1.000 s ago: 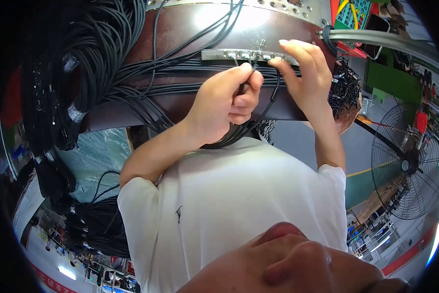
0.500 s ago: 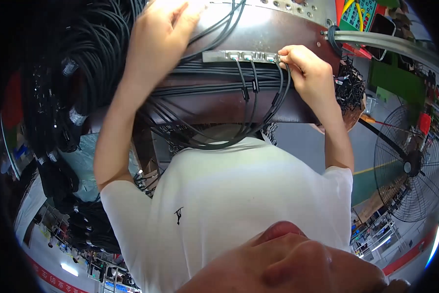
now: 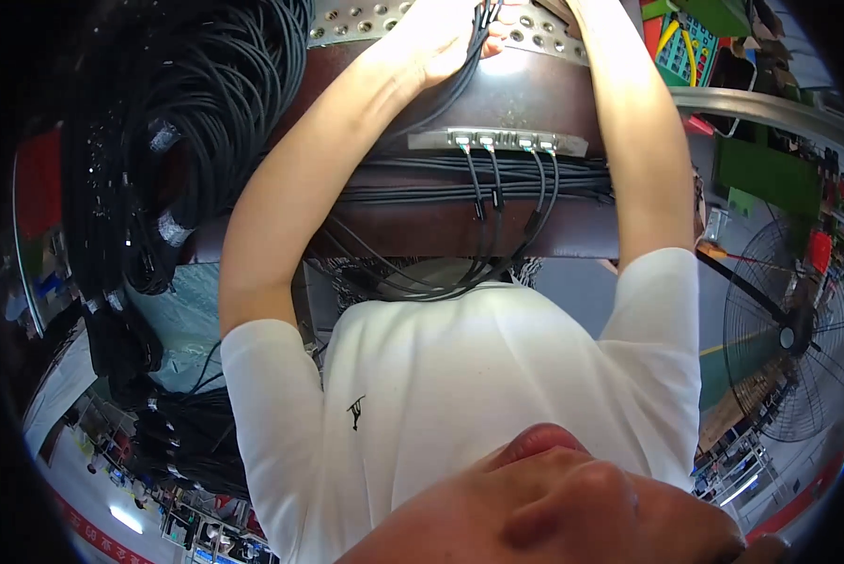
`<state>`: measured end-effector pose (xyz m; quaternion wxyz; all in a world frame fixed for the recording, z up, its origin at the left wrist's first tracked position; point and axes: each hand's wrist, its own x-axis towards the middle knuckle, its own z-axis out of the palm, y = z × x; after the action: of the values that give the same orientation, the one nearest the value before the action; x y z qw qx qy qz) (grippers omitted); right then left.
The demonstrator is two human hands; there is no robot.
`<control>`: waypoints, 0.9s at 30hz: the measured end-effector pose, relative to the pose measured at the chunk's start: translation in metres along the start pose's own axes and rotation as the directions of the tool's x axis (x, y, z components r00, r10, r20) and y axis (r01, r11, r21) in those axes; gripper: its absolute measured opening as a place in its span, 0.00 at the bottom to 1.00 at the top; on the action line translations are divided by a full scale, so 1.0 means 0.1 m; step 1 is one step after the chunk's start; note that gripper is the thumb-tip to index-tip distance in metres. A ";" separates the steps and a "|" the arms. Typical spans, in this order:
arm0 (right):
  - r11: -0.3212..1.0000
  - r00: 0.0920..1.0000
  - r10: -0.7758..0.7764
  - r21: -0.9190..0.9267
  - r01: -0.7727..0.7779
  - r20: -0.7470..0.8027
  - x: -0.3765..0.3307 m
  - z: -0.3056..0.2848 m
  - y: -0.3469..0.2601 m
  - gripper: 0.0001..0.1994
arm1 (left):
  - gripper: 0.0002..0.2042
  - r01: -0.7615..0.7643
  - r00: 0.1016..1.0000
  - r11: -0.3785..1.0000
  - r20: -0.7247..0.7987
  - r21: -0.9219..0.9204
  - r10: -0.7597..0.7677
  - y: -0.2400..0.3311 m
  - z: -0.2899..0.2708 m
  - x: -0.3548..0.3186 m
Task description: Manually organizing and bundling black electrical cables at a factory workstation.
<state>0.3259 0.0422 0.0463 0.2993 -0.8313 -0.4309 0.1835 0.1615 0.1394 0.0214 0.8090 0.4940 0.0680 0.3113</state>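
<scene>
Several black cables (image 3: 463, 79) are clamped in the left fingers (image 3: 494, 43); right fingers hidden.

black cables (image 3: 466, 80), silver strip (image 3: 429, 141), red-brown bench (image 3: 572, 226), white shirt (image 3: 478, 376)

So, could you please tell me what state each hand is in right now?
Left hand: closed around black cables.
Right hand: cannot be told; it is past the top edge, only the right arm showing.
</scene>
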 end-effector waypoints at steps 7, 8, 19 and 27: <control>0.898 0.871 -0.414 -0.276 0.342 -0.265 0.01 0.35 0.22 0.11 | 0.16 0.693 0.709 0.668 0.092 -0.272 -0.699 0.39 -0.05 -0.54; 0.868 0.835 -0.473 -0.313 0.385 -0.282 0.00 0.43 0.22 0.11 | 0.15 0.711 0.685 0.662 0.021 -0.239 -0.728 0.44 0.12 -0.66; 0.785 0.774 -0.619 -0.119 0.608 -0.132 -0.81 0.51 -0.04 0.12 | 0.20 0.258 0.599 0.934 -0.800 0.246 0.045 1.76 -0.91 -1.15; 0.824 0.841 -0.540 -0.221 0.521 -0.029 -1.63 0.71 -0.05 0.12 | 0.27 0.671 0.700 0.546 -0.186 0.502 -0.690 1.25 -0.72 -1.54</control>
<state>0.1918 -0.0662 0.0036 0.2707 -0.7122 -0.6476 0.0098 -0.0457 0.1453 0.0598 0.6952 0.6383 0.3238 -0.0667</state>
